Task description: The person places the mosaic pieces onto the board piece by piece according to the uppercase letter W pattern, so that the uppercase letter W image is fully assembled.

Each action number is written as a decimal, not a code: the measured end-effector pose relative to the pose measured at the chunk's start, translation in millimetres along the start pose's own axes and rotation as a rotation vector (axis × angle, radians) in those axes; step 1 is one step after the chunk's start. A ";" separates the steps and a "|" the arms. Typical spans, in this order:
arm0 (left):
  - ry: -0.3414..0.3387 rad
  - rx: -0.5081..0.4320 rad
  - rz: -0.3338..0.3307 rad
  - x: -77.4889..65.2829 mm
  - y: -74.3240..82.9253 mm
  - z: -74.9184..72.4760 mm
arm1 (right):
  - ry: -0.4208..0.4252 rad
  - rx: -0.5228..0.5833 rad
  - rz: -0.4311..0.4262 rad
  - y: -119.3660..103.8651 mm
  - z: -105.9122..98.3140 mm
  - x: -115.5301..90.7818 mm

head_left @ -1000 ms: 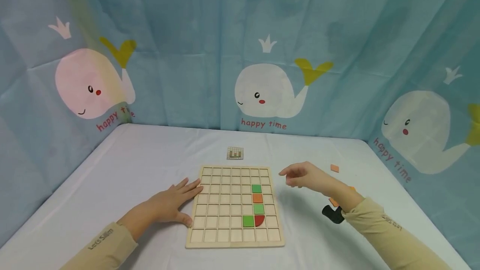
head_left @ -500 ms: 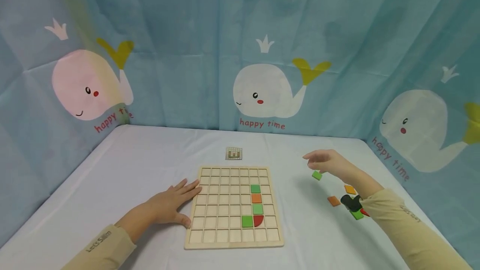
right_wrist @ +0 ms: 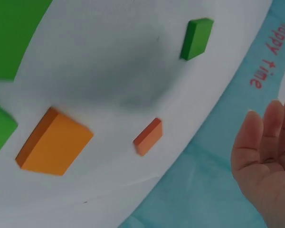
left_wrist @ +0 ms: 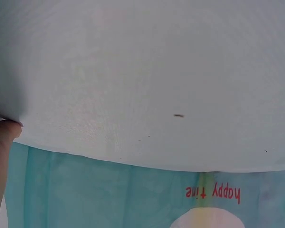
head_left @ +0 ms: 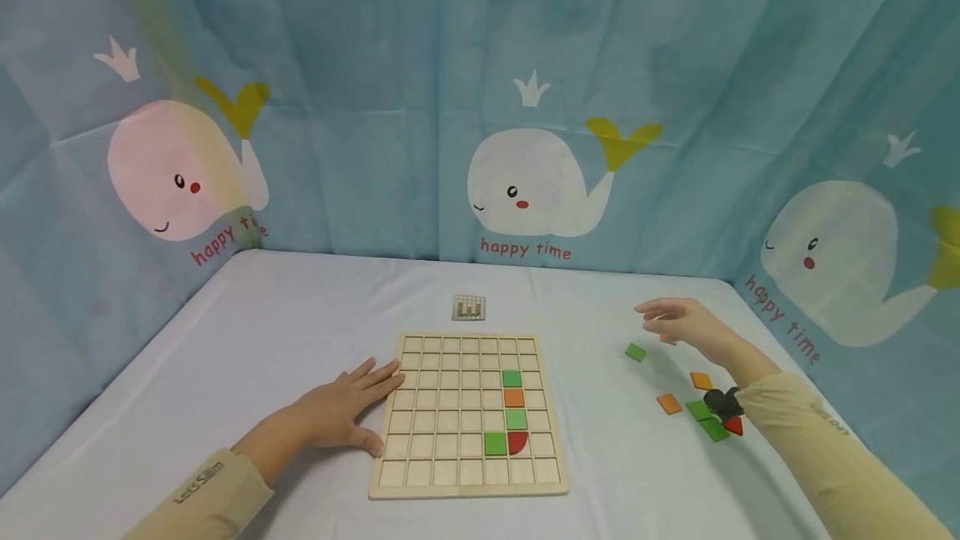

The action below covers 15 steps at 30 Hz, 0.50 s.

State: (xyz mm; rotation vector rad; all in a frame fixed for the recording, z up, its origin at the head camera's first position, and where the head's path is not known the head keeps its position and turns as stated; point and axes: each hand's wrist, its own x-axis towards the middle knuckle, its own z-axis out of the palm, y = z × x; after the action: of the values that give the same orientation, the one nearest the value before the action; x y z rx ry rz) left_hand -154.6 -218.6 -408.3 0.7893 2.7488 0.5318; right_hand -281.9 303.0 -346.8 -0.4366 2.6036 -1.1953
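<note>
My left hand [head_left: 345, 407] rests with spread fingers at the left edge of a wooden grid board [head_left: 427, 492]. On the board's right side sit several green squares [head_left: 495, 443], an orange square [head_left: 513, 397] and a red quarter-round piece [head_left: 517, 442]. Over the table to the right, my right hand [head_left: 688, 325] is raised with relaxed fingers, holding nothing. Beneath it lie a loose green tile [head_left: 635, 352] and an orange tile [right_wrist: 148, 137], partly hidden by the hand in the head view. In the right wrist view its fingers [right_wrist: 271, 126] are apart from every tile.
Near my right forearm lie loose orange tiles [head_left: 670, 404], green tiles [head_left: 712, 428], black pieces [head_left: 722, 402] and a red piece [head_left: 733, 425]. A small pattern card [head_left: 468, 307] lies behind the board. A blue whale-print curtain [head_left: 360, 173] borders the white table [head_left: 315, 298].
My right hand has moved right, away from the board and over the loose tiles. A green tile now shows on the table near it. The left hand stays in place.
</note>
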 end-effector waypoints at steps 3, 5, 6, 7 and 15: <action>0.001 0.003 0.001 0.0 -0.8 0.4 | 0.007 -0.012 0.001 7.0 -4.4 2.1; 0.001 0.003 0.000 -0.1 -1.1 0.3 | 0.011 -0.019 0.002 11.8 -7.1 3.7; 0.000 0.003 -0.001 -0.1 -1.1 0.2 | 0.014 -0.022 0.001 14.2 -8.4 4.5; 0.000 0.003 -0.003 -0.1 -1.1 0.1 | 0.016 -0.031 -0.001 16.8 -9.7 5.5; -0.009 -0.003 -0.015 0.6 -0.7 1.0 | 0.024 -0.079 0.012 36.4 -19.7 9.8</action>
State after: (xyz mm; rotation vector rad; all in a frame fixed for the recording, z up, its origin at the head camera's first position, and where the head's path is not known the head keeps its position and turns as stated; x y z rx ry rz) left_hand -155.1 -218.6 -409.5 0.7680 2.7430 0.5287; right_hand -303.7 335.7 -363.1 -0.4230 2.6777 -1.1036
